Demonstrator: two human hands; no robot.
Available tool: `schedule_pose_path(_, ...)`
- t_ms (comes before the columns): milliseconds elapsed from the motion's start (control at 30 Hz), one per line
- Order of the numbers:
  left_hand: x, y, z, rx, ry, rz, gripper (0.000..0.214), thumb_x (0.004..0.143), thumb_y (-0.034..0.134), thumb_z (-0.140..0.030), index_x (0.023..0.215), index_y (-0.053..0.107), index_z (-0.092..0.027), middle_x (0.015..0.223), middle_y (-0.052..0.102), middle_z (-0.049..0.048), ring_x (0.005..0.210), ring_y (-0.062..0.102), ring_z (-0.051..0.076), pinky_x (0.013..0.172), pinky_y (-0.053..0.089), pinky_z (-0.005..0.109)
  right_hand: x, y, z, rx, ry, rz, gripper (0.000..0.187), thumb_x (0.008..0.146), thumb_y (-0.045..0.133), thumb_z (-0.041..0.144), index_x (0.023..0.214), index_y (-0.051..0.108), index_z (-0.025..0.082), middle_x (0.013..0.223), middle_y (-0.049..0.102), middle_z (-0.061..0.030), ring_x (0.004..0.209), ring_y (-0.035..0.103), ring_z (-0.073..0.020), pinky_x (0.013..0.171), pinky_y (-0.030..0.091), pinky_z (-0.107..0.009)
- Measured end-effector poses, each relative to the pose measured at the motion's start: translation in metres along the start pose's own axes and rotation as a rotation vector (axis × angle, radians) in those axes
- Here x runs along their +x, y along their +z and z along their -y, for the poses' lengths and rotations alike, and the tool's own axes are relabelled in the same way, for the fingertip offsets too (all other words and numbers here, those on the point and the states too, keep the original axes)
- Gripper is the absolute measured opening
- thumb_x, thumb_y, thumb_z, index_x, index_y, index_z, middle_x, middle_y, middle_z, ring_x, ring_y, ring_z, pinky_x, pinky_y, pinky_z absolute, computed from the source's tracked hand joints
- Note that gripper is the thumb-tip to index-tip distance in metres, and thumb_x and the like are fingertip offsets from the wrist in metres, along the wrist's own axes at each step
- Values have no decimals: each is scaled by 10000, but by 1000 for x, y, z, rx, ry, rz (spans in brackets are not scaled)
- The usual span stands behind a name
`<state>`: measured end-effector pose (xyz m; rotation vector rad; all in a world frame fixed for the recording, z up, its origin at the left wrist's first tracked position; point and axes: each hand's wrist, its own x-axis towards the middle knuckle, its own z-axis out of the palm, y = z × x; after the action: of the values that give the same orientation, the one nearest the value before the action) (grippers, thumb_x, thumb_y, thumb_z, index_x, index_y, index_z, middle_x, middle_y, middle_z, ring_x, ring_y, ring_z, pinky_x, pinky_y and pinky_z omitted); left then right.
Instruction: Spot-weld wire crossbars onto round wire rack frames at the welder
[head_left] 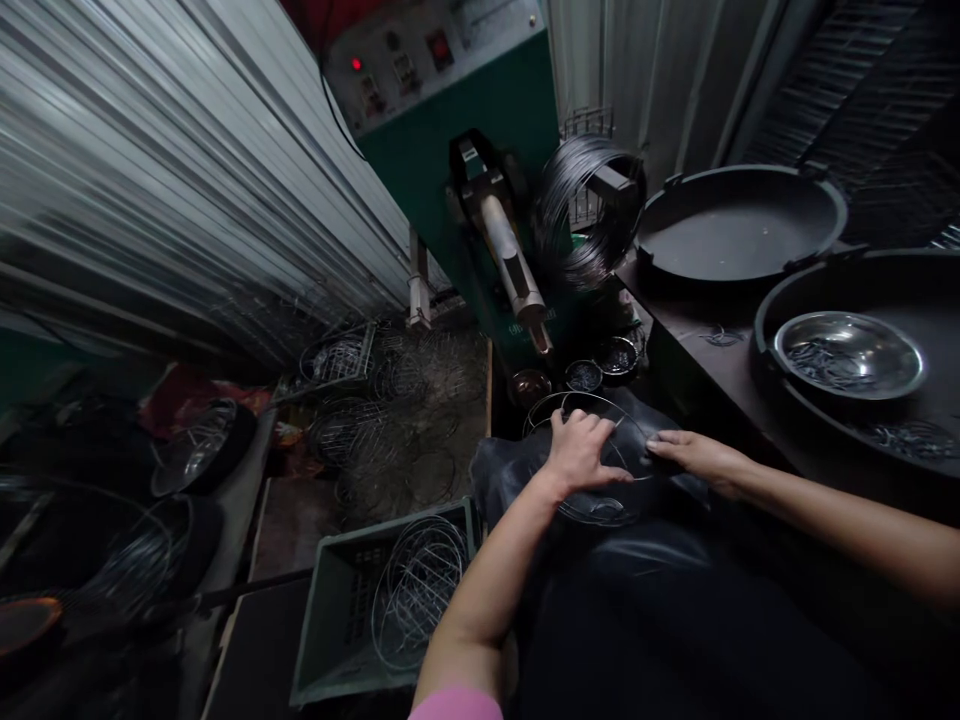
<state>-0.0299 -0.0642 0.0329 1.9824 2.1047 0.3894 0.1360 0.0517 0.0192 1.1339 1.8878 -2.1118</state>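
A thin round wire ring (581, 394) lies over the dark apron on my lap, with fine wires crossing inside it. My left hand (585, 452) rests on it from the near left, fingers bent over the wires and thumb stretched along the near side. At the ring's right edge, my right hand (694, 458) pinches the rim between thumb and forefinger. More round wire pieces (600, 510) lie on the apron just below my left hand. Beyond the ring, the copper-coloured tip (541, 338) of a machine arm points down, apart from both hands.
A green machine (450, 110) with a lit red lamp stands ahead, beside a wire coil (589, 215). Small bowls (583, 376) of metal bits sit below its arm. At right are large black pans (742, 225) and a steel bowl (851, 355). A green crate (330, 600) holds wire racks.
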Motion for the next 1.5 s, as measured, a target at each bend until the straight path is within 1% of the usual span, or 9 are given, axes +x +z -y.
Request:
schedule_pose_path(100, 0, 5, -7, 4, 32, 19, 671, 561, 589, -721, 991, 571, -206, 939, 577, 80, 946, 452, 279, 904, 249, 507, -10, 2, -10, 83, 25, -25, 346, 691, 571, 552, 734, 535, 211, 713, 622, -23, 708, 595, -171, 643, 473, -288)
schedule_pose_path(233, 0, 8, -15, 7, 27, 9, 573, 644, 515, -714, 905, 576, -207, 903, 570, 75, 924, 446, 262, 896, 251, 496, -15, 4, -17, 145, 34, -90, 370, 681, 594, 564, 744, 505, 210, 669, 553, 0, 633, 543, -137, 571, 455, -258)
schedule_pose_path(467, -3, 16, -14, 5, -3, 0, 522, 677, 499, -694, 850, 572, -207, 872, 566, 61, 909, 442, 248, 897, 245, 490, -16, 6, -14, 163, 55, -104, 316, 730, 571, 513, 738, 487, 209, 668, 505, 10, 592, 483, -106, 485, 387, -205)
schedule_pose_path(733, 2, 19, -19, -3, -15, 20, 506, 675, 519, -678, 860, 574, -210, 896, 565, 65, 937, 434, 262, 931, 225, 538, -15, 8, -24, 33, -64, -213, 397, 729, 508, 601, 703, 483, 206, 654, 536, 8, 610, 506, -135, 570, 425, -258)
schedule_pose_path(900, 6, 23, -19, -10, 3, 24, 529, 670, 505, -697, 863, 570, -209, 887, 567, 66, 927, 439, 264, 920, 237, 558, -13, -9, -3, 45, -96, -307, 396, 687, 554, 599, 658, 488, 210, 586, 495, 21, 552, 463, -126, 535, 397, -257)
schedule_pose_path(1033, 9, 26, -17, -17, 10, 24, 547, 652, 507, -713, 852, 571, -207, 887, 570, 65, 921, 442, 261, 912, 246, 556, -13, -22, 8, 94, 14, -234, 348, 683, 598, 540, 675, 495, 207, 596, 525, 12, 524, 480, -121, 504, 405, -257)
schedule_pose_path(1167, 9, 26, -14, -45, -16, 13, 543, 629, 531, -716, 827, 577, -213, 873, 568, 59, 920, 445, 255, 924, 245, 533, -17, -13, -12, 200, 70, -104, 309, 690, 614, 490, 788, 537, 208, 778, 617, -35, 712, 589, -170, 642, 479, -299)
schedule_pose_path(1300, 8, 24, -13, -59, -11, 13, 522, 649, 524, -704, 808, 575, -209, 869, 574, 57, 912, 446, 248, 922, 243, 523, -19, -4, -22, 255, -6, -108, 337, 696, 606, 520, 819, 524, 217, 731, 575, 6, 706, 569, -150, 684, 472, -295)
schedule_pose_path(1500, 7, 23, -14, -36, -32, 39, 541, 628, 536, -715, 809, 581, -207, 883, 573, 52, 919, 440, 247, 929, 231, 524, -13, -19, 7, 186, -154, -190, 374, 692, 602, 551, 783, 492, 206, 575, 410, 63, 529, 416, -91, 586, 441, -269)
